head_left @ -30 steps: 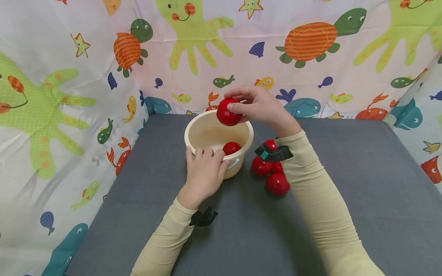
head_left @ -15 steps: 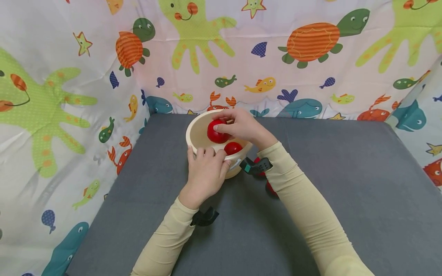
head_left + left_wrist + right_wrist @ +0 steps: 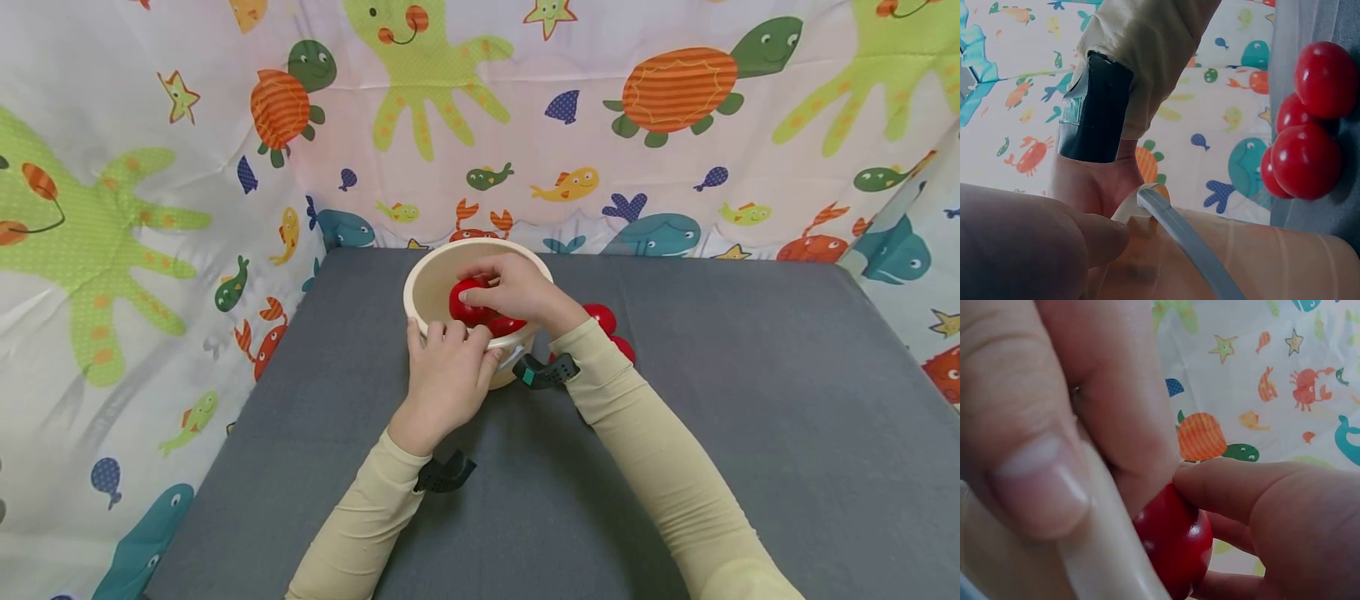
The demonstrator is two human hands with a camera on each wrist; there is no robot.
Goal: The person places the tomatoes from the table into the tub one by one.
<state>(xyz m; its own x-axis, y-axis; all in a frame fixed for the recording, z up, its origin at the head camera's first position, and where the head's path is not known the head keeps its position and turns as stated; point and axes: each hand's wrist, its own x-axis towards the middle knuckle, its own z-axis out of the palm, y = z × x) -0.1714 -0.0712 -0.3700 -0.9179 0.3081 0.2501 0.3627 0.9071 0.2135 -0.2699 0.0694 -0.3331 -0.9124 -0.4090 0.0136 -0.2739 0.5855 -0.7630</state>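
A cream bowl [image 3: 431, 282] stands on the grey table at the back. My left hand [image 3: 444, 368] grips its near rim [image 3: 1166, 215], fingers curled over the edge. My right hand [image 3: 507, 287] is down inside the bowl and holds a red ball [image 3: 463, 303] [image 3: 1175, 540] between thumb and fingers. A second red ball [image 3: 507, 326] lies in the bowl beside it, partly hidden by the hand. Several more red balls [image 3: 604, 318] [image 3: 1310, 159] lie on the table just right of the bowl, partly behind my right forearm.
The grey table [image 3: 750, 400] is bounded at the back and both sides by a sea-animal patterned curtain [image 3: 525, 125]. Black wrist mounts [image 3: 546, 371] sit on both sleeves.
My right hand has lowered the red ball from above the bowl's rim down into the bowl. My left hand has stayed on the rim.
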